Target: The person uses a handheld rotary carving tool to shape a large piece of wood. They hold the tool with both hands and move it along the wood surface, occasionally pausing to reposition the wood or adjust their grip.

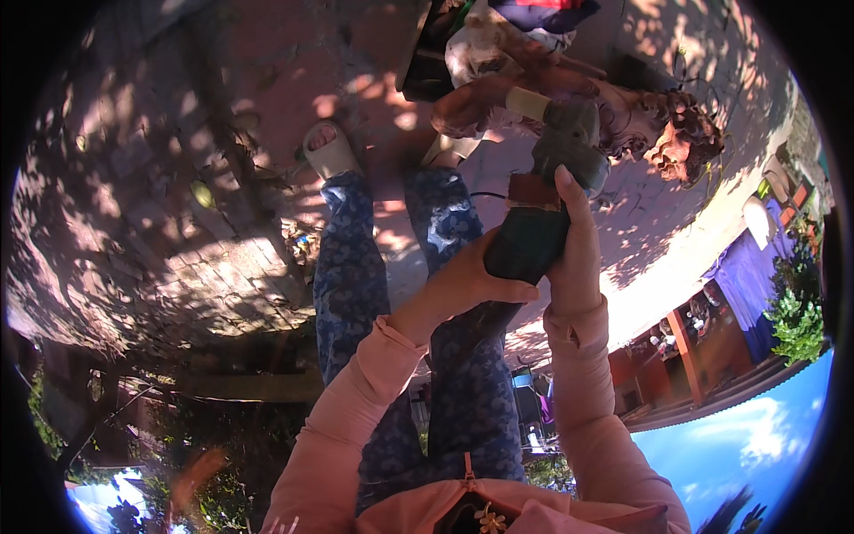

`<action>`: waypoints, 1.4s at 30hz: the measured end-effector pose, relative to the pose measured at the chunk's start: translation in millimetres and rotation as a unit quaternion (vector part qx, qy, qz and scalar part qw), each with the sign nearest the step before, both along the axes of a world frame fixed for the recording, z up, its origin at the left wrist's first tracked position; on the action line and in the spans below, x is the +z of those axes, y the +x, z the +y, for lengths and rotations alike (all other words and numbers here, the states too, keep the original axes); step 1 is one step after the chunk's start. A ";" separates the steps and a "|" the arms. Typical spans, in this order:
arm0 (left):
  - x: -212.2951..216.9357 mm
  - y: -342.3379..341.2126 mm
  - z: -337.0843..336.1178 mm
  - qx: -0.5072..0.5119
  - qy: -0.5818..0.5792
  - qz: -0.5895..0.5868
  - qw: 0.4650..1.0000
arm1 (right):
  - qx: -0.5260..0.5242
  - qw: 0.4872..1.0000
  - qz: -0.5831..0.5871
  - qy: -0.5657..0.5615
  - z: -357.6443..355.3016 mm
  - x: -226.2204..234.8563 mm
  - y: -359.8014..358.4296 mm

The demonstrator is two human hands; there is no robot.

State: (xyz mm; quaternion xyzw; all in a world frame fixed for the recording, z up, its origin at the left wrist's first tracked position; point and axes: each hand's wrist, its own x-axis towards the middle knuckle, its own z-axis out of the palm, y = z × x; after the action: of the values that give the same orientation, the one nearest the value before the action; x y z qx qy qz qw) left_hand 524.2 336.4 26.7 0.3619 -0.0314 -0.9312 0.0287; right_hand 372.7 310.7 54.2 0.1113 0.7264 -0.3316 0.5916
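Note:
Both hands grip a hand-held power tool point(530, 238) with a dark green body, a brown patch around its neck and a grey head. A short tan cylinder point(527, 104) sits at the head's far end, against or just over a reddish-brown wood carving point(614, 111); whether they touch I cannot tell. My left hand point(480, 276) wraps the body's near end from the left. My right hand point(576, 236) holds its right side, thumb stretched up along the neck. The carving lies across the ground ahead, with frilly, petal-like shapes at its right end.
My feet in light sandals point(333, 151) stand just short of the carving. A dark bundle of cloth point(544, 16) lies beyond it. A thin black cord point(487, 194) shows left of the tool. Dry leaves point(203, 194) lie on the paving at left. A purple cloth point(745, 276) hangs at right.

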 end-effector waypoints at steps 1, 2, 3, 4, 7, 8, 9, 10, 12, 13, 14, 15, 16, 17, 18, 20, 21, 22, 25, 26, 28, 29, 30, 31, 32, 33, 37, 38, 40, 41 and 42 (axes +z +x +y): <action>-2.0 -0.1 -2.0 0.006 0.011 0.009 1.000 | 0.000 1.000 -0.002 -0.004 -1.1 -3.1 -0.5; -4.4 -1.0 -4.1 0.011 0.022 0.017 1.000 | 0.000 1.000 -0.004 -0.008 -1.7 -7.0 -2.0; -6.0 -1.3 -4.8 0.017 0.033 0.026 0.999 | 0.000 1.000 -0.006 -0.012 -1.9 -9.1 -2.9; -6.0 -0.5 -3.1 0.016 0.028 0.023 0.999 | 0.003 1.000 0.004 -0.010 -2.5 -6.7 -1.1; 3.5 8.2 11.0 0.012 0.017 0.011 1.000 | 0.001 1.000 0.029 0.001 2.9 9.5 15.2; 5.8 10.4 14.7 0.012 0.006 0.008 1.000 | -0.004 0.999 0.037 -0.002 6.6 11.4 18.8; 6.8 11.7 16.1 0.011 -0.005 0.005 1.000 | -0.010 0.999 0.044 -0.005 9.3 11.2 20.7; 6.0 11.5 15.0 0.006 -0.010 0.001 1.000 | -0.013 0.999 0.031 -0.008 11.6 8.4 18.2; 4.7 9.4 12.2 -0.007 -0.015 -0.001 1.000 | -0.021 1.000 0.009 -0.010 15.8 3.4 10.5; 3.4 9.4 7.6 -0.014 -0.008 0.002 1.000 | -0.021 1.000 0.013 -0.010 15.4 1.3 10.0; 1.8 8.6 -1.5 -0.022 -0.002 0.004 1.000 | -0.022 1.000 0.015 -0.011 11.9 -1.5 9.2; 0.8 8.6 -6.7 -0.029 0.004 0.005 1.000 | -0.022 1.000 0.018 -0.012 10.0 -3.1 8.9; 0.2 10.1 -4.0 -0.035 -0.017 -0.008 0.999 | -0.030 0.999 0.013 -0.015 12.9 -4.6 9.6; 1.2 12.8 2.6 -0.041 -0.036 -0.020 0.998 | -0.039 0.999 0.009 -0.015 21.6 -6.0 11.5; 3.0 15.1 7.4 -0.048 -0.055 -0.032 0.997 | -0.048 0.999 0.005 -0.016 29.6 -6.7 13.6; 6.2 18.9 10.9 -0.066 -0.076 -0.041 0.994 | -0.069 0.997 0.005 -0.023 40.5 -6.1 18.6; 8.0 20.8 11.8 -0.075 -0.087 -0.046 0.992 | -0.079 0.996 0.005 -0.027 45.3 -5.6 21.5; 9.7 22.8 14.3 -0.086 -0.100 -0.053 0.990 | -0.090 0.995 -0.010 -0.031 50.3 -4.4 24.7; 14.9 23.4 16.6 -0.120 -0.134 -0.076 0.981 | -0.126 0.990 -0.051 -0.047 58.9 -4.5 27.1; 19.9 23.7 14.7 -0.133 -0.133 -0.090 0.978 | -0.139 0.987 -0.064 -0.049 61.1 -5.4 27.6; 19.9 21.4 12.1 -0.146 -0.158 -0.094 0.972 | -0.146 0.985 -0.078 -0.053 59.8 -5.8 24.9; 14.6 19.4 12.2 -0.146 -0.183 -0.087 0.968 | -0.140 0.985 -0.080 -0.055 56.2 -6.6 21.9; 10.8 16.8 10.1 -0.139 -0.184 -0.081 0.970 | -0.134 0.986 -0.081 -0.056 51.9 -7.8 19.1; 7.0 13.9 7.9 -0.131 -0.185 -0.075 0.971 | -0.130 0.989 -0.057 -0.049 46.7 -9.9 16.8; 4.6 9.0 3.6 -0.116 -0.162 -0.068 0.978 | -0.125 0.991 -0.030 -0.042 40.9 -12.4 13.1; 2.2 5.3 -1.1 -0.100 -0.139 -0.061 0.983 | -0.121 0.992 -0.003 -0.034 35.3 -14.7 9.9; -5.7 -3.7 -16.0 -0.082 -0.072 -0.026 0.994 | -0.102 0.994 0.015 -0.040 20.9 -20.3 1.4; -2.4 -1.5 -11.7 -0.088 -0.093 -0.041 0.991 | -0.101 0.994 0.009 -0.042 25.1 -18.6 3.1; 2.6 3.3 -2.7 -0.094 -0.115 -0.062 0.987 | -0.094 0.995 -0.002 -0.045 33.7 -15.9 7.5; 3.9 6.4 2.1 -0.094 -0.118 -0.068 0.986 | -0.090 0.995 -0.006 -0.048 37.9 -14.8 10.9; 5.0 9.7 7.4 -0.095 -0.120 -0.073 0.985 | -0.085 0.995 -0.011 -0.052 42.5 -13.8 14.3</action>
State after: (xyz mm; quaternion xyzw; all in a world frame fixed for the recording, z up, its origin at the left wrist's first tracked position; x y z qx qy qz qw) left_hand 533.9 343.8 31.7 0.4185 -0.1794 -0.8901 -0.0185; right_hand 387.0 353.1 40.5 0.1457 0.6897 -0.4170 0.5738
